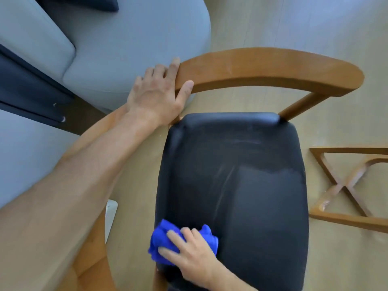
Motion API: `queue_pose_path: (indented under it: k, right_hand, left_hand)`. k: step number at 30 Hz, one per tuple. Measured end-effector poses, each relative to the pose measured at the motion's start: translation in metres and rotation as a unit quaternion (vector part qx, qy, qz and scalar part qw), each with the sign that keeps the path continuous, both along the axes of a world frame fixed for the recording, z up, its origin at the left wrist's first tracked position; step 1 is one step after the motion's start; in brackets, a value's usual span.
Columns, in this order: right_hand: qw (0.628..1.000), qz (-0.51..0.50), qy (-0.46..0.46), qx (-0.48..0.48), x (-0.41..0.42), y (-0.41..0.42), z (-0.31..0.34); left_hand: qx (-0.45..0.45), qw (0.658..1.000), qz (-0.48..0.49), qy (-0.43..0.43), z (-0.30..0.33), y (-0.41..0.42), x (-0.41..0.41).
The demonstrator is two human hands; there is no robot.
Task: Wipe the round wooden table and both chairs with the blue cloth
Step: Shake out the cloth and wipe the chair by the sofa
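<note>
Going left to right here. Far left is a grey sofa (117, 49) with a dark cushion (84, 3) peeking in at the top edge, and its rounded end sits just beside the chair's backrest. There's also a dark strip running along the left side between the grey cushions, can't really tell what it is.

The left hand (156, 91) is up on the left end of the curved wooden backrest (268, 68), fingers wrapped over the top and thumb lying along the inner face, so it's gripping the rail. The forearm stretches back toward the lower left, crossing over a curved wooden edge (94, 248) at the bottom left. There's a small white thing (110, 219) on the floor near that edge, too cut off to identify.

The chair (294, 114) has a black padded seat (241, 185) with faint streaks across it. The blue cloth (180, 240) is bunched up at the seat's near-left corner, right at the edge, and the right hand (189, 250) is pressing down on it with fingers spread and lightly curled over the wad.

Right of the seat there's open pale wood floor (294, 24), then a wooden X-shaped frame (344, 185) lying low near the right edge, slightly apart from the seat.

No containers anywhere, and no labels or writing that I can read.
</note>
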State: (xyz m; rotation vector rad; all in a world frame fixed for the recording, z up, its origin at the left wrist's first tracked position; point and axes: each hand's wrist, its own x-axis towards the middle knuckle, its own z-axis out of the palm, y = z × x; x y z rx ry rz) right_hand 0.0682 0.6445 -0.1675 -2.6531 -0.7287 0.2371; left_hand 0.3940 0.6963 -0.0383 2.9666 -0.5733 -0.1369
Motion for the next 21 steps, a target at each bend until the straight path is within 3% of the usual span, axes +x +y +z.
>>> queue_pose_path:
  k: [2, 4, 5, 7, 9, 10, 12, 15, 17, 19, 21]
  right_hand:
    - [0.987, 0.157, -0.009, -0.031, 0.02, -0.017, -0.005]
    - [0.98, 0.187, -0.049, -0.042, 0.078, -0.043, -0.002]
    - [0.988, 0.131, -0.072, -0.042, 0.112, -0.057, 0.0]
    - [0.99, -0.081, -0.101, -0.048, 0.175, -0.085, 0.004]
    - [0.948, -0.302, -0.076, -0.07, 0.215, -0.108, 0.006]
    - [0.924, -0.372, -0.052, -0.076, 0.221, -0.109, 0.006]
    - [0.91, -0.407, -0.065, -0.049, 0.196, -0.094, 0.005]
    - [0.971, -0.233, -0.031, 0.032, 0.069, -0.054, -0.004]
    - [0.998, -0.067, 0.008, 0.012, -0.004, -0.053, 0.0]
    - [0.996, 0.088, -0.003, -0.024, -0.009, -0.083, -0.003]
    - [0.988, 0.145, -0.04, -0.046, 0.034, -0.119, -0.002]
  left_hand:
    - [0.004, 1.0, 0.0, 0.003, 0.001, 0.0, -0.001]
    - [0.004, 1.0, -0.003, -0.001, 0.0, -0.001, 0.0]
    - [0.005, 1.0, -0.003, -0.005, 0.0, -0.001, 0.0]
    - [0.006, 1.0, -0.005, -0.012, -0.002, 0.0, 0.001]
    - [0.006, 1.0, -0.005, -0.014, -0.003, 0.0, 0.002]
    - [0.006, 1.0, -0.005, -0.016, -0.004, 0.001, 0.001]
    - [0.006, 1.0, -0.009, -0.018, -0.004, 0.001, 0.002]
    - [0.007, 1.0, -0.003, -0.013, -0.003, 0.0, 0.0]
    - [0.006, 1.0, -0.001, -0.006, -0.001, 0.0, 0.001]
    - [0.011, 1.0, -0.004, -0.008, 0.001, 0.0, 0.0]
    - [0.014, 1.0, -0.009, -0.013, 0.001, -0.002, -0.001]
